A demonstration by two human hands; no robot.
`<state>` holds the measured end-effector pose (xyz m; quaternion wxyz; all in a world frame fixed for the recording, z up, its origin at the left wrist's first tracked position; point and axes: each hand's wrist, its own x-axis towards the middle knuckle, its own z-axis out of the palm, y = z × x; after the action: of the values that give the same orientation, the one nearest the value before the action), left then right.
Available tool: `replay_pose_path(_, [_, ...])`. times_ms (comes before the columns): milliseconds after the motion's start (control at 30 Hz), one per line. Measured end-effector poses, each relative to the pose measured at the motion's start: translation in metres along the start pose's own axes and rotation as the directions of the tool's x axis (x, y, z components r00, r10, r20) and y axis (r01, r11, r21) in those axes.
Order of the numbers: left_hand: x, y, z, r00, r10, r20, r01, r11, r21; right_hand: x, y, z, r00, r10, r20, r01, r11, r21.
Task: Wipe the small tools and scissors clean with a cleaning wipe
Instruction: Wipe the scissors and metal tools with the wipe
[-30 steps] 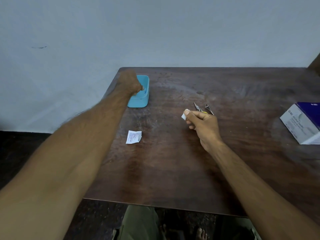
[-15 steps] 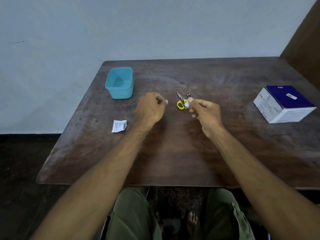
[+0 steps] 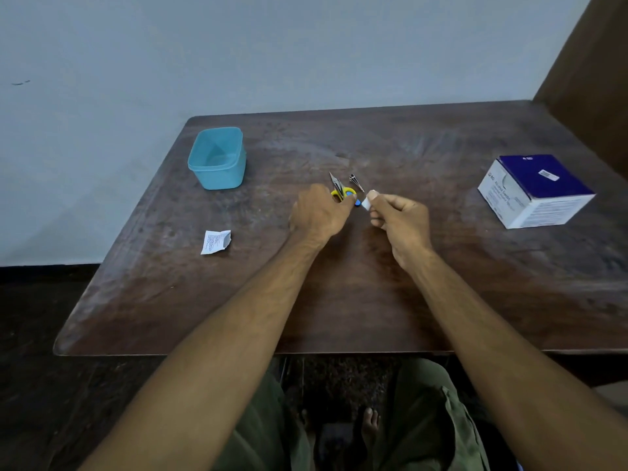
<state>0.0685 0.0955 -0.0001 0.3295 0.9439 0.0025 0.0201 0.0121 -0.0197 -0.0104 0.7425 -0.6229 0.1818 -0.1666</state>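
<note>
Your left hand (image 3: 321,212) lies knuckles-up on the table (image 3: 339,300), fingers curled down onto the scissors (image 3: 341,190). Their yellow handle and grey blades poke out past your knuckles, pointing away from you; whether the fingers actually grip the handle is hard to tell, since the back of the hand hides them. A blue bit (image 3: 357,202) shows at your fingertips, too small to identify.

Just right of the scissors, your right hand (image 3: 399,217) is raised with the wrist bent, thumb and forefinger pinching the small folded wipe (image 3: 366,203) toward the scissors, close but apart. A small dark tool (image 3: 356,181) lies just beyond the wipe.

Left of the scissors sit a blue tub (image 3: 217,158) and a torn wrapper (image 3: 215,242); far right, a box (image 3: 537,192).
</note>
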Motion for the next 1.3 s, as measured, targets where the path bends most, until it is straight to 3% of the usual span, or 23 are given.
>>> replay_pose_path(300, [0.000,0.011,0.004,1.000,-0.017,0.021,0.014,0.987,0.158,0.001,0.001,-0.002,1.000,0.000,-0.008,0.000,1.000,0.010])
replay_pose_path(500, [-0.010,-0.011,0.003,1.000,-0.002,0.005,0.003,0.987,-0.159,0.001,0.000,-0.002,1.000,0.017,-0.016,-0.017,1.000,0.014])
replay_pose_path(700, [-0.037,-0.029,-0.001,0.999,0.019,0.045,0.009,0.837,-0.547,-0.008,0.001,0.003,0.997,0.043,0.067,-0.043,0.999,-0.005])
replay_pose_path(900, [-0.050,-0.034,0.002,0.998,0.064,0.005,-0.048,0.791,-0.610,-0.024,0.005,0.018,0.993,0.004,0.117,0.001,0.999,-0.046])
replay_pose_path(1300, [-0.055,-0.036,0.002,0.999,0.022,-0.034,-0.039,0.749,-0.661,-0.018,-0.005,0.025,0.994,-0.076,-0.084,0.078,0.997,0.027])
